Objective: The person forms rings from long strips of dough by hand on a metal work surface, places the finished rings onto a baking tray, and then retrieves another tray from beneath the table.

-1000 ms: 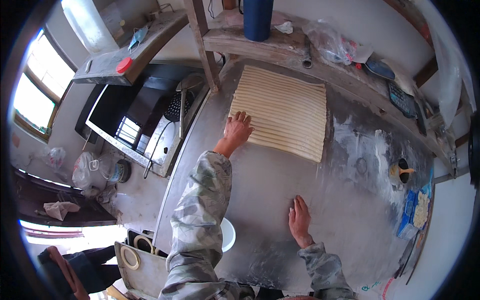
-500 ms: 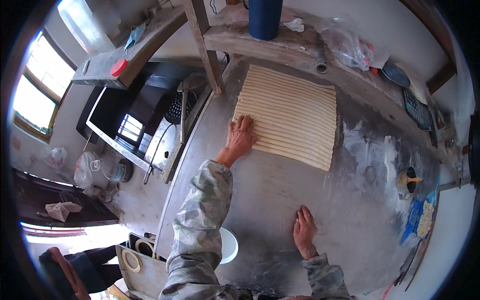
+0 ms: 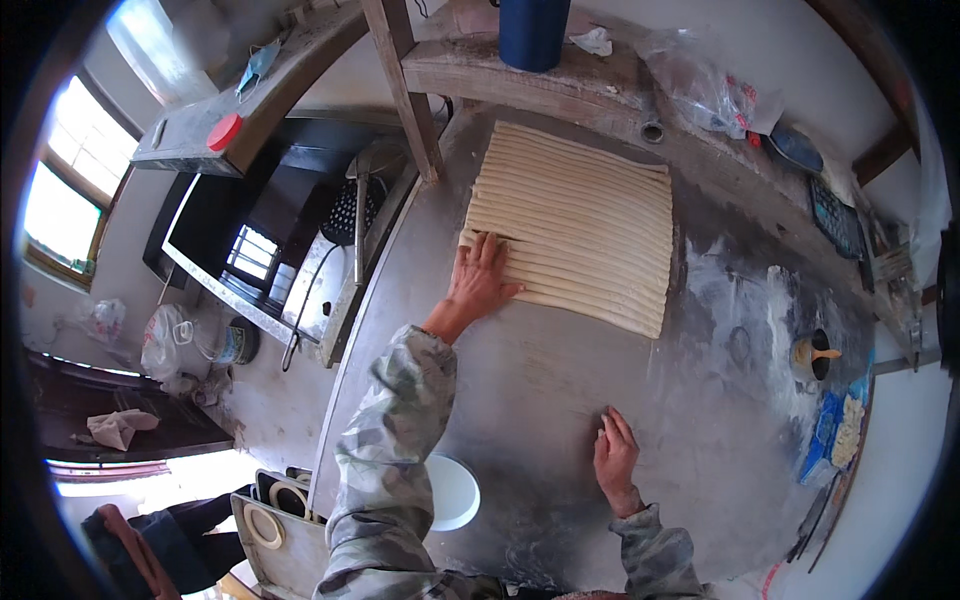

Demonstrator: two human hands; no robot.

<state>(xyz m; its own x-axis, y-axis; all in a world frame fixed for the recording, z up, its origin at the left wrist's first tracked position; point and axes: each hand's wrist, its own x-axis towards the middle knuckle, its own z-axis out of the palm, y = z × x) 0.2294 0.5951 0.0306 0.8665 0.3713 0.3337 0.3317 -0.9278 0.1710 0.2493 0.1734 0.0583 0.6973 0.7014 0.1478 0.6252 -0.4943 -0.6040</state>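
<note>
Side by side, several long pale dough strips (image 3: pixel 580 220) form a ridged sheet at the far middle of the grey worktable (image 3: pixel 540 400). My left hand (image 3: pixel 478 282) lies on the near left end of the strips, fingers stretched over them and thumb out toward the near edge. A narrow dark gap shows between two strips by its fingertips. Closer to me, my right hand (image 3: pixel 616 462) is at the tabletop with nothing in it, its fingers extended and apart from the dough. Whether it touches the table I cannot tell.
A white bowl (image 3: pixel 455 492) sits beside my left forearm. On the right are a tin with a wooden-handled tool (image 3: pixel 815 354) and a blue packet (image 3: pixel 822 435). Beyond the dough runs a shelf with a blue container (image 3: pixel 533 35). A dark sunken basin holds a skimmer (image 3: pixel 350 212) at left.
My left hand has slid slightly nearer, and a gap has opened between strips at its fingertips. My right hand has shifted slightly to the right; the view has moved a little.
</note>
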